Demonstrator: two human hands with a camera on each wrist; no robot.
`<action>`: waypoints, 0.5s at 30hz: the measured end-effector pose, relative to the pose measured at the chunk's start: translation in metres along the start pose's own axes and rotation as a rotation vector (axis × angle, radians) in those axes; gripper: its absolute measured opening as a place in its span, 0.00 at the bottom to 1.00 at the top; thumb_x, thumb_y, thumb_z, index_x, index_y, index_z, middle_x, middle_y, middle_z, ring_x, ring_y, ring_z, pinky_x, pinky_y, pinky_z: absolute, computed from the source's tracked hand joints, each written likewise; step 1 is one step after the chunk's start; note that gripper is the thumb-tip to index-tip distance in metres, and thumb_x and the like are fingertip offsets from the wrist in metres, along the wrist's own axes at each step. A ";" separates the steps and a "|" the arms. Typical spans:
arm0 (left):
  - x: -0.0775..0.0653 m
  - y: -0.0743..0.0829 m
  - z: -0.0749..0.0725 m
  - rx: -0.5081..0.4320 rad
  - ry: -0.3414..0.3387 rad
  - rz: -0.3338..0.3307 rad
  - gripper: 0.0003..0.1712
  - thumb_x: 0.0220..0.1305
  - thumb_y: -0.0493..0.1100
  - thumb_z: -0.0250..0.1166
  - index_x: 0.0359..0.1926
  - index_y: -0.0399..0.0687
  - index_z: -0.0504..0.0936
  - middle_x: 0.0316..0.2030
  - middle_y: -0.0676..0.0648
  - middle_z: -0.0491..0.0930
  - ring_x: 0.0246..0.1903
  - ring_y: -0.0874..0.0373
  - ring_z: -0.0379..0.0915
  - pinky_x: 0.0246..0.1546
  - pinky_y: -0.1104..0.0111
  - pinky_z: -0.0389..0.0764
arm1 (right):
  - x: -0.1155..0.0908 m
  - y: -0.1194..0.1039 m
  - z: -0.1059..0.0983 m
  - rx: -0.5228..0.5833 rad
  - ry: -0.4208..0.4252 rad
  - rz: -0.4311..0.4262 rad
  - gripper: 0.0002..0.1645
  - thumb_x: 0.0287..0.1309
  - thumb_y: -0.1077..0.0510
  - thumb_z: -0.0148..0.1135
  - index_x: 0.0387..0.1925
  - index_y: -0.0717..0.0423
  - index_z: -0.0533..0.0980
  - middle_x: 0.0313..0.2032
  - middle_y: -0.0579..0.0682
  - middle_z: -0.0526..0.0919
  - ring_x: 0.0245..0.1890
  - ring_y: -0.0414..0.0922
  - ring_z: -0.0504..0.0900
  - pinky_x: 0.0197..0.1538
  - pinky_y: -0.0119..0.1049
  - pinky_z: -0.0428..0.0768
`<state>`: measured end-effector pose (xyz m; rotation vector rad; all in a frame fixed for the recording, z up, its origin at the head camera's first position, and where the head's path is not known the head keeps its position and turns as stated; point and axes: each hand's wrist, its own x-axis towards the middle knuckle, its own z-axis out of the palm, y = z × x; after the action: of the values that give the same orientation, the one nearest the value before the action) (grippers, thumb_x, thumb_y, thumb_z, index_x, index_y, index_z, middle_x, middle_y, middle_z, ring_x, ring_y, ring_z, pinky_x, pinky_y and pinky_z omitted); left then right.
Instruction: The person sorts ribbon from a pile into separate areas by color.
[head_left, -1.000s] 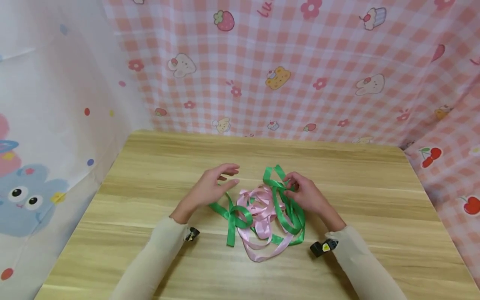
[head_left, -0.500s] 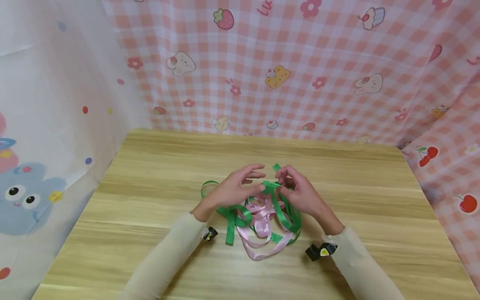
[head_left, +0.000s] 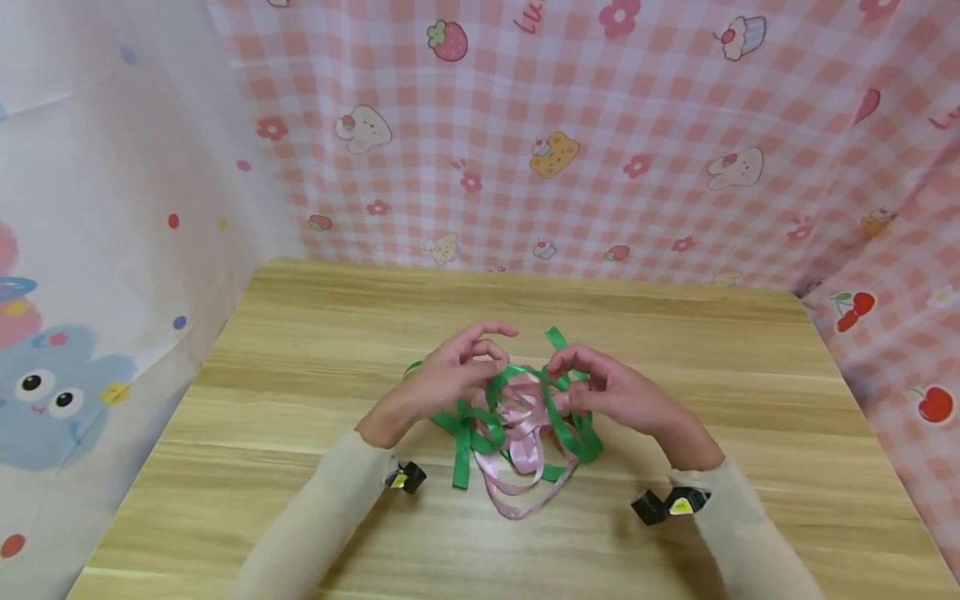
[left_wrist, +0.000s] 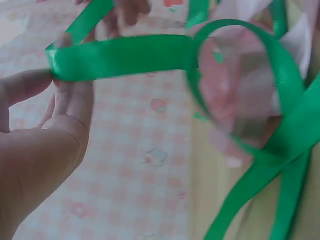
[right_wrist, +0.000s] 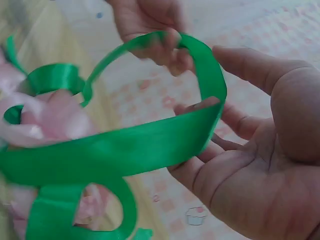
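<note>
A green satin ribbon [head_left: 461,458] lies looped over a tangled pink ribbon [head_left: 527,454] on the table. My left hand [head_left: 438,379] is at the upper left of the tangle. In the left wrist view its thumb and fingers pinch a raised stretch of the green ribbon [left_wrist: 125,57]. My right hand [head_left: 633,400] faces it from the right. Its fingers curl through a lifted green loop [right_wrist: 115,150] in the right wrist view, the thumb at the loop's outer edge. The knotted middle of the tangle is partly hidden and blurred.
The pile sits mid-way on a wood-grain table [head_left: 315,333]. A pink checked curtain [head_left: 495,192] hangs behind the far edge, and a white printed cloth [head_left: 112,208] hangs at the left. Each sleeve carries a small black wrist camera [head_left: 678,502].
My left hand first moved right to the green ribbon, then drew back slightly left with a stretch of it. The right hand has shifted a little lower and right, and the green loops are rearranged.
</note>
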<state>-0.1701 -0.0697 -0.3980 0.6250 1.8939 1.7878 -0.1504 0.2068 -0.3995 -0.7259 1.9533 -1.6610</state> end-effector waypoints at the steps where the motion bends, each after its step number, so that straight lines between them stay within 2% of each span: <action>1: -0.003 0.004 -0.003 -0.006 -0.002 -0.002 0.23 0.73 0.38 0.56 0.66 0.53 0.68 0.42 0.45 0.78 0.36 0.50 0.76 0.37 0.65 0.81 | -0.003 -0.003 -0.003 0.017 -0.021 -0.007 0.16 0.69 0.65 0.57 0.55 0.62 0.66 0.48 0.55 0.74 0.28 0.43 0.73 0.32 0.32 0.76; 4: -0.011 0.016 -0.013 -0.001 -0.035 0.000 0.23 0.73 0.37 0.56 0.67 0.52 0.68 0.43 0.43 0.78 0.34 0.51 0.74 0.36 0.68 0.80 | -0.014 -0.011 -0.011 0.087 -0.074 -0.054 0.13 0.71 0.66 0.52 0.54 0.59 0.66 0.37 0.48 0.78 0.23 0.45 0.65 0.27 0.34 0.67; 5: -0.014 0.020 -0.018 0.007 -0.048 0.002 0.23 0.73 0.36 0.56 0.66 0.51 0.68 0.43 0.42 0.78 0.35 0.52 0.74 0.37 0.69 0.79 | -0.017 -0.015 -0.014 0.113 -0.091 -0.073 0.13 0.72 0.68 0.50 0.54 0.57 0.66 0.34 0.46 0.78 0.23 0.46 0.63 0.26 0.34 0.67; 7: -0.022 0.030 -0.026 0.038 -0.065 0.012 0.23 0.72 0.36 0.58 0.66 0.49 0.69 0.44 0.42 0.78 0.37 0.56 0.75 0.39 0.69 0.79 | -0.025 -0.022 -0.020 0.165 -0.116 -0.093 0.15 0.71 0.71 0.48 0.54 0.54 0.67 0.28 0.44 0.75 0.22 0.47 0.60 0.25 0.35 0.63; 10: -0.035 0.045 -0.039 0.079 -0.086 0.050 0.22 0.72 0.37 0.59 0.65 0.45 0.71 0.44 0.42 0.78 0.41 0.56 0.77 0.41 0.69 0.80 | -0.038 -0.034 -0.027 0.185 -0.125 -0.117 0.18 0.70 0.73 0.47 0.54 0.52 0.67 0.23 0.47 0.70 0.22 0.46 0.61 0.24 0.33 0.63; 12: -0.044 0.056 -0.048 0.111 -0.117 0.078 0.24 0.72 0.37 0.59 0.67 0.45 0.69 0.46 0.42 0.80 0.43 0.54 0.78 0.41 0.68 0.79 | -0.045 -0.040 -0.032 0.186 -0.134 -0.158 0.20 0.68 0.75 0.46 0.54 0.53 0.66 0.22 0.51 0.67 0.22 0.47 0.61 0.24 0.36 0.61; 15: -0.055 0.067 -0.061 0.184 -0.197 0.112 0.27 0.71 0.35 0.59 0.70 0.46 0.68 0.48 0.42 0.82 0.43 0.52 0.79 0.38 0.69 0.78 | -0.054 -0.046 -0.041 0.193 -0.169 -0.274 0.24 0.66 0.80 0.41 0.56 0.57 0.65 0.23 0.55 0.66 0.23 0.50 0.63 0.25 0.41 0.61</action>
<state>-0.1630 -0.1484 -0.3270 0.9532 1.9324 1.5628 -0.1333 0.2671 -0.3470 -1.0573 1.6079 -1.8484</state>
